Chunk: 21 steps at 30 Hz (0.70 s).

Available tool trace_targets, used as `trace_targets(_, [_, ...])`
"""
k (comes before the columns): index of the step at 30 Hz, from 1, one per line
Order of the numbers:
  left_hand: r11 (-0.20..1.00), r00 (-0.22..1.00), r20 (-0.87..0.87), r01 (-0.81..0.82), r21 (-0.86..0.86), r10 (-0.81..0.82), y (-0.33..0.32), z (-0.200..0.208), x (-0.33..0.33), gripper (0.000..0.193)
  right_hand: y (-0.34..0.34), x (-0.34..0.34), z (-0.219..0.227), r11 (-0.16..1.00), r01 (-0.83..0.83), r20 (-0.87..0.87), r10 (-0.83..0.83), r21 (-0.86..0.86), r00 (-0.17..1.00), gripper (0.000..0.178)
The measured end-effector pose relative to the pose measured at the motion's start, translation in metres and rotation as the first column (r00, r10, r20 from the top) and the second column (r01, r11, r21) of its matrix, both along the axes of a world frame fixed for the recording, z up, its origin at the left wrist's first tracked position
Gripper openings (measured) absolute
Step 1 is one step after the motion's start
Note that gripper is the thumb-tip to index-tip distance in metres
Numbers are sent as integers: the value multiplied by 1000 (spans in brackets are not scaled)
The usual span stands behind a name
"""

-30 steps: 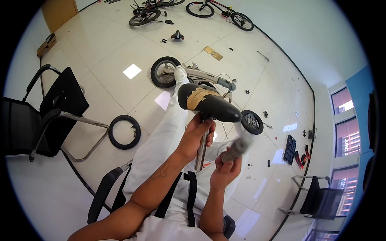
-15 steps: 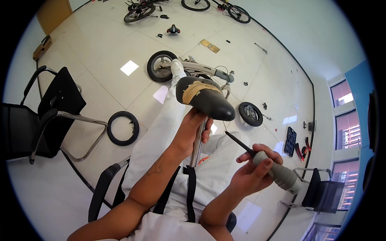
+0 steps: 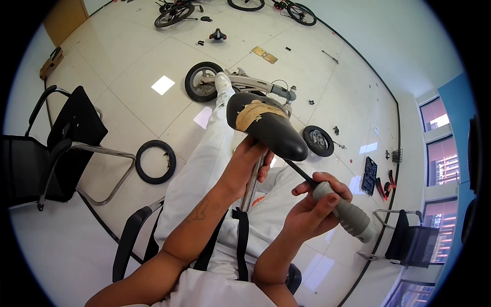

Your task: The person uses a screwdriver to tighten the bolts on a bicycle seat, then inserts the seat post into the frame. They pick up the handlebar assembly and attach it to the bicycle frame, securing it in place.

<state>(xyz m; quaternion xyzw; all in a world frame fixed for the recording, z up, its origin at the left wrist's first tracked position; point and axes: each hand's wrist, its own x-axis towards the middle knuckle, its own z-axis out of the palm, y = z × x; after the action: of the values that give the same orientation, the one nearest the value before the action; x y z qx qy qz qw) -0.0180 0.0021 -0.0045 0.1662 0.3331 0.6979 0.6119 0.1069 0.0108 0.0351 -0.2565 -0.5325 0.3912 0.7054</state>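
I see the person seated, and both bare hands are at work above the white trousers [image 3: 194, 174]. The left hand [image 3: 244, 159] has its grip closed around the metal seat post [image 3: 249, 192], just under the black saddle [image 3: 273, 134]. The saddle is held in the air over the lap, with its narrow nose toward the right, and a tan patch [image 3: 251, 114] lies across its top. The right hand [image 3: 318, 211] pinches the thick grey handle of a screwdriver [image 3: 353, 219] between thumb and fingers. Its dark shaft is tilted up toward the lower side of the saddle nose; whether the tip touches it, I cannot tell.

On the tiled floor, in front of the person, lies a small bicycle frame [image 3: 258, 86] with one wheel on it, and the person's white shoe [image 3: 223, 83] is beside this wheel. A loose wheel [image 3: 318, 141] lies to the right, a tyre [image 3: 139, 163] to the left, near a black chair [image 3: 76, 123]. Farther right is a dark tool case [image 3: 369, 176], with red-handled tools [image 3: 381, 190] just beside it
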Motion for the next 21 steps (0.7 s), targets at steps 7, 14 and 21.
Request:
trace_targets(7, [999, 994, -97, -46, 1, 46, 3, -5, -2, 30, 2, 6, -4, 996, -32, 97, 25, 79, 995, 40])
trace_targets(14, [997, 984, -162, -70, 25, 74, 3, -7, -6, 32, 1, 10, -5, 985, -152, 159, 138, 80, 978, 42])
trace_targets(21, [998, 984, -170, -51, 21, 54, 3, -10, -12, 26, 9, 40, -16, 998, -42, 260, 51, -38, 964, 62])
